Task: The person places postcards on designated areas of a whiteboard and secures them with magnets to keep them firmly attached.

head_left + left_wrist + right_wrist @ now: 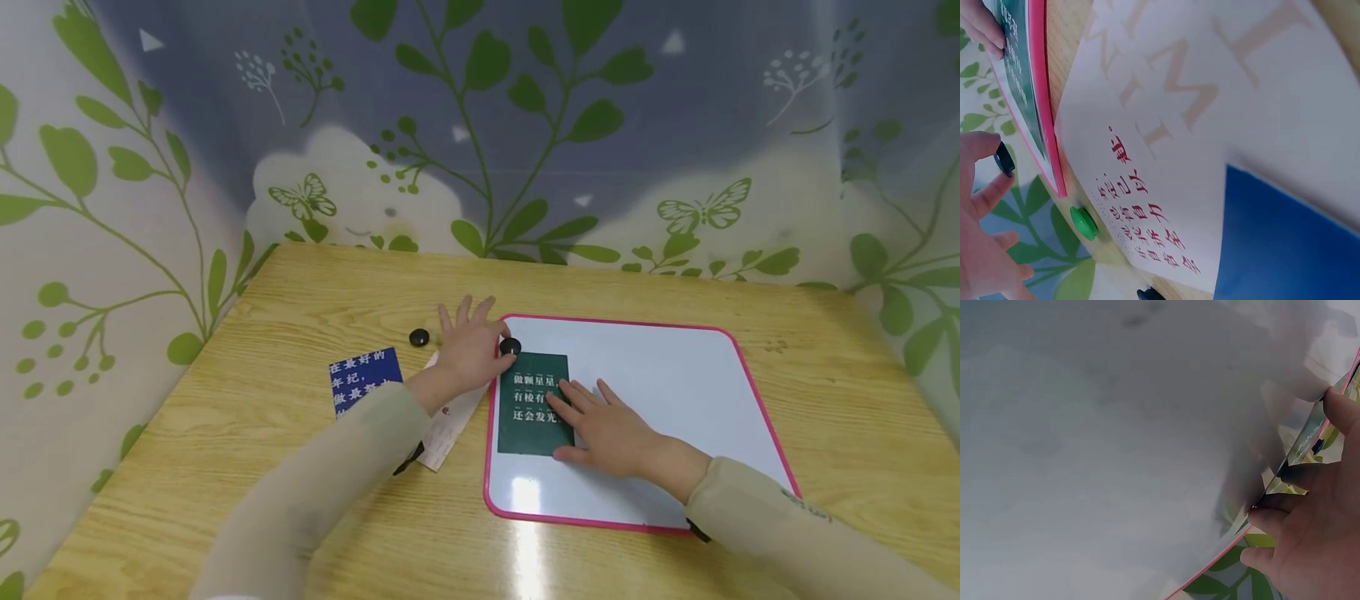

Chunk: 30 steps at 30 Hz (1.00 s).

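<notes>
Up close, left hand [471,354] pinching a black magnet [510,345] at the green card's [529,417] far left corner, right hand [609,425] pressing the card flat with spread fingers, on a pink-rimmed whiteboard [675,375].

Landmark: whiteboard [675,383]. Its right half bare, open to a hand. Left part blocked by green card [528,417], with black magnet [510,345] at card's top. Left of board: white card [450,433], blue card [360,379], second magnet [418,337]. Behind: curtain [525,125].

Long pale beige sleeves on both arms, dark bands at the wrists, bare hands
</notes>
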Available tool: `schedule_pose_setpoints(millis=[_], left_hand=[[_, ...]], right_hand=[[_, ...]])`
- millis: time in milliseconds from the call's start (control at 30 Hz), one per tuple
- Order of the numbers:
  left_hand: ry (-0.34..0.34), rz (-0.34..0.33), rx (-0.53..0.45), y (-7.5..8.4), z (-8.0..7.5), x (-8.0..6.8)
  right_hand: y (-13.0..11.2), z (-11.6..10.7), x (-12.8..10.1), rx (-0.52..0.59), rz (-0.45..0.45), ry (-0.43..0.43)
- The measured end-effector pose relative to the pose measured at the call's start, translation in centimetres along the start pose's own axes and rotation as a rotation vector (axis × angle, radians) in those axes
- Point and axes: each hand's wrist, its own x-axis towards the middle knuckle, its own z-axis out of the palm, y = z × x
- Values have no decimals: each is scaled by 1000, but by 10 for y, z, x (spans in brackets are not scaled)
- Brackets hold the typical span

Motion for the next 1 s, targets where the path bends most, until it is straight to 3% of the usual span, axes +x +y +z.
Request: schedule_pose_setpoints(millis=[600, 1000], left_hand=[[-45, 13, 43, 11, 13, 13], [-48, 23, 31, 14, 17, 15]], right_hand=[[1, 3, -1, 13, -39, 18], [4, 8, -1, 46, -47, -18]])
